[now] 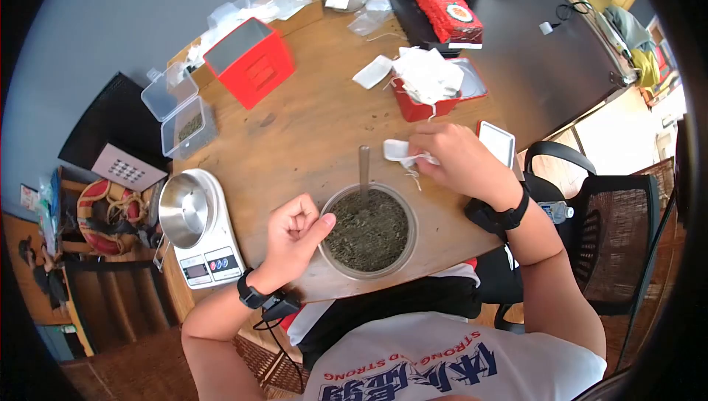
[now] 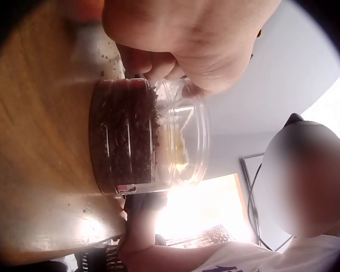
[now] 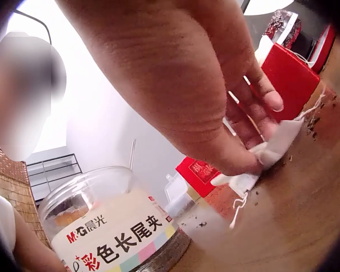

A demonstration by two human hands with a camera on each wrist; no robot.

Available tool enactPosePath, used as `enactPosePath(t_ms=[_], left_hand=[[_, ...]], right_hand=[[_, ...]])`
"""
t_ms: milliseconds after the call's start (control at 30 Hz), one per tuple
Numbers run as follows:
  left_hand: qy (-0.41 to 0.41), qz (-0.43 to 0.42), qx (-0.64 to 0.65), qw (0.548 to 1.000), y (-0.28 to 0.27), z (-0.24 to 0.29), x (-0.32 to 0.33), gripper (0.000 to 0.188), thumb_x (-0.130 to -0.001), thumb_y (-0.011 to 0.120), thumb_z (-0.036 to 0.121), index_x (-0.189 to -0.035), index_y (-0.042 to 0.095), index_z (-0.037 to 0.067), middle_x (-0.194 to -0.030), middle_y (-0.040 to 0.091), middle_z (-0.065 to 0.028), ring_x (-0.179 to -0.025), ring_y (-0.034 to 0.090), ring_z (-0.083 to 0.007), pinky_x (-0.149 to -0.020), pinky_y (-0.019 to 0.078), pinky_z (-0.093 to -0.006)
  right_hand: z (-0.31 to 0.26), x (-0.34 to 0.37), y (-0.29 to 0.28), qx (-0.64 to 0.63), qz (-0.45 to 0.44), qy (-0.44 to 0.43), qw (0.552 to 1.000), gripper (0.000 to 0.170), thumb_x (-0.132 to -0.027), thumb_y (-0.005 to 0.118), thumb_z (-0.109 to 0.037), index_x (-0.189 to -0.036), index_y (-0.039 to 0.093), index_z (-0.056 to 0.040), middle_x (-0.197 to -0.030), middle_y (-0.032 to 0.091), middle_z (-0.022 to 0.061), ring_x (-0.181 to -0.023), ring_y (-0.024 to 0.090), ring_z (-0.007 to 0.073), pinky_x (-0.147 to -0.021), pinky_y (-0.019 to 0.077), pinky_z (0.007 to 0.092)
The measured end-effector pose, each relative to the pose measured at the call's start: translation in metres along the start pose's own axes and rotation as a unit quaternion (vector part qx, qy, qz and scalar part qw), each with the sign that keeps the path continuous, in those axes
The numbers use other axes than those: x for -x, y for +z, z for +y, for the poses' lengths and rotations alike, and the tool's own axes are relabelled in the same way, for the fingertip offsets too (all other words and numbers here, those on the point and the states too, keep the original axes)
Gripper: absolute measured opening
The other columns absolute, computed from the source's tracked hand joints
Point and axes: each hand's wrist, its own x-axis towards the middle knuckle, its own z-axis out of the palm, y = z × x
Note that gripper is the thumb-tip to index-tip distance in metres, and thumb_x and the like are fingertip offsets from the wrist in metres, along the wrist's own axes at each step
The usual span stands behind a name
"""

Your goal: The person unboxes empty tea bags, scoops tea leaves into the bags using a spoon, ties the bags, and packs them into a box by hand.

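Observation:
My right hand point(image 1: 459, 159) pinches a small white drawstring tea bag point(image 1: 396, 151) close over the table, right of the jar; its strings point(image 3: 239, 205) trail from it in the right wrist view. A clear round plastic jar point(image 1: 369, 276) stands at the table's near edge, partly filled with dark dried leaves point(image 1: 372, 242). From the leaves a metal spoon point(image 1: 364, 161) sticks up, handle away from me. My left hand point(image 1: 293, 235) is at the jar's left side, fingers loosely curled and thumb tip right at the rim; it pinches nothing visible.
Left stands a white kitchen scale point(image 1: 214, 272) bearing a steel bowl point(image 1: 184, 213). Farther back are an open clear box point(image 1: 199, 136) with some leaves and a red tin point(image 1: 258, 69). Another red tin point(image 1: 413, 108) holds a heap of white bags point(image 1: 431, 77). A lid point(image 1: 496, 143) lies at right.

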Motion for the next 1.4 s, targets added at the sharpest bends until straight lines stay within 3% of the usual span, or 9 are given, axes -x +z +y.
enactPosePath(t_ms=[100, 400, 533, 700, 867, 967, 1267, 1333, 1400], left_hand=[[0.004, 0.001, 0.002, 1.0, 0.001, 0.002, -0.002, 0.039, -0.1, 0.067, 0.002, -0.074, 0.04, 0.013, -0.067, 0.039, 0.0124, -0.061, 0.03, 0.0027, -0.054, 0.0217, -0.0204], [0.011, 0.021, -0.02, 1.0, -0.001, -0.004, -0.004, 0.039, -0.1, 0.065, 0.004, -0.073, 0.04, 0.014, -0.065, 0.036, 0.013, -0.06, 0.028, 0.0028, -0.053, 0.019, -0.0216], [0.018, 0.022, -0.038, 0.999, -0.003, -0.005, -0.004, 0.038, -0.1, 0.066, 0.008, -0.072, 0.04, 0.014, -0.062, 0.039, 0.0111, -0.057, 0.03, 0.0015, -0.051, 0.021, -0.0222], [0.028, 0.014, -0.03, 0.999, -0.001, -0.003, -0.005, 0.038, -0.1, 0.066, 0.011, -0.072, 0.041, 0.015, -0.059, 0.042, 0.0099, -0.054, 0.032, 0.0008, -0.05, 0.0219, -0.0227], [0.019, 0.013, -0.029, 0.999, -0.002, -0.002, -0.003, 0.037, -0.1, 0.066, 0.011, -0.071, 0.043, 0.014, -0.059, 0.042, 0.0099, -0.054, 0.033, 0.0012, -0.05, 0.0223, -0.0224], [0.011, 0.016, -0.025, 1.0, -0.003, -0.004, -0.003, 0.037, -0.1, 0.066, 0.011, -0.071, 0.043, 0.014, -0.059, 0.042, 0.0099, -0.054, 0.033, 0.0014, -0.05, 0.0229, -0.0223], [0.023, 0.026, -0.012, 0.999, 0.001, -0.001, -0.003, 0.043, -0.099, 0.067, 0.003, -0.068, 0.039, 0.012, -0.058, 0.038, 0.013, -0.055, 0.028, 0.0045, -0.049, 0.0172, -0.0214], [0.02, 0.025, -0.014, 0.999, 0.0, 0.0, -0.003, 0.043, -0.099, 0.067, 0.003, -0.068, 0.039, 0.012, -0.058, 0.038, 0.0127, -0.055, 0.029, 0.0045, -0.049, 0.0174, -0.0213], [0.017, 0.023, -0.015, 0.999, 0.0, 0.001, -0.003, 0.043, -0.099, 0.068, 0.002, -0.068, 0.039, 0.012, -0.058, 0.039, 0.0125, -0.055, 0.029, 0.0046, -0.049, 0.0175, -0.0212]], right_hand=[[0.004, -0.008, -0.003, -0.119, 0.067, -0.084, 0.987, 0.013, -0.081, 0.071, -0.001, -0.094, 0.067, -0.0002, -0.086, 0.064, 0.0126, -0.075, 0.065, 0.0293, -0.068, 0.0509, 0.0394], [0.006, -0.015, -0.015, -0.168, 0.198, -0.071, 0.963, 0.012, -0.083, 0.072, -0.002, -0.094, 0.067, -0.0017, -0.082, 0.065, 0.0076, -0.067, 0.057, 0.0174, -0.06, 0.0473, 0.0315], [0.018, -0.023, -0.033, -0.013, 0.448, -0.069, 0.891, 0.008, -0.084, 0.074, -0.003, -0.092, 0.071, -0.0046, -0.085, 0.069, 0.0063, -0.074, 0.061, 0.0196, -0.067, 0.0511, 0.031], [0.042, -0.025, -0.022, 0.084, 0.294, -0.03, 0.952, 0.014, -0.091, 0.069, -0.012, -0.103, 0.075, -0.0051, -0.114, 0.069, 0.011, -0.111, 0.06, 0.0314, -0.098, 0.0478, 0.0424], [0.04, -0.024, -0.022, 0.045, 0.311, -0.022, 0.949, 0.022, -0.096, 0.065, -0.01, -0.115, 0.074, -0.0047, -0.124, 0.069, 0.0128, -0.119, 0.061, 0.0338, -0.108, 0.0442, 0.0457], [0.035, -0.018, -0.017, 0.034, 0.174, 0.013, 0.984, 0.029, -0.101, 0.061, -0.021, -0.121, 0.072, -0.0038, -0.131, 0.068, 0.0163, -0.122, 0.062, 0.032, -0.119, 0.0344, 0.0503], [0.033, -0.024, -0.018, 0.011, 0.224, -0.029, 0.974, 0.04, -0.101, 0.062, -0.027, -0.13, 0.066, 0.0002, -0.145, 0.06, 0.0177, -0.136, 0.054, 0.0344, -0.125, 0.0224, 0.0513], [0.038, -0.02, -0.006, 0.039, 0.114, -0.012, 0.993, 0.042, -0.101, 0.063, -0.027, -0.132, 0.065, 0.0013, -0.145, 0.059, 0.0173, -0.137, 0.053, 0.034, -0.125, 0.0223, 0.0512], [0.037, -0.021, -0.003, 0.022, 0.129, -0.008, 0.991, 0.044, -0.101, 0.063, -0.029, -0.133, 0.064, 0.0019, -0.145, 0.06, 0.0169, -0.138, 0.053, 0.0335, -0.125, 0.0222, 0.0512]])
